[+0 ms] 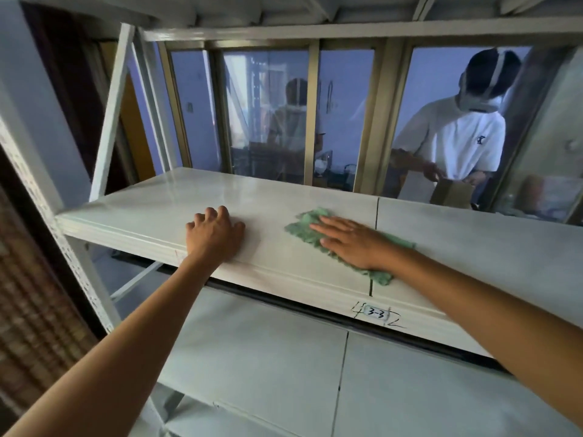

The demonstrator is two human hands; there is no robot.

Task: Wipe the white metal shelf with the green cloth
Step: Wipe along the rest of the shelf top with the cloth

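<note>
Since the thin, limp green microfibre cloth (340,241) lies across the panel seam of the smooth white metal shelf (142,209), it likely slides easily, so the flat, open right hand (353,244) pins it from above, gripping nothing, while the loosely curled left hand (214,234) braces empty at the front edge.

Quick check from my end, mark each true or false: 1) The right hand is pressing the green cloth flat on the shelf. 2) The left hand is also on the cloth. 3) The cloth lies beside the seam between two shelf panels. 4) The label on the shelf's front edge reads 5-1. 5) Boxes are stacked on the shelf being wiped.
1) True: the right hand lies flat on the green cloth on the shelf.
2) False: the left hand rests on bare shelf, apart from the cloth.
3) True: the seam runs by it.
4) False: the label reads 3-3.
5) False: only hands and cloth are on it.
</note>
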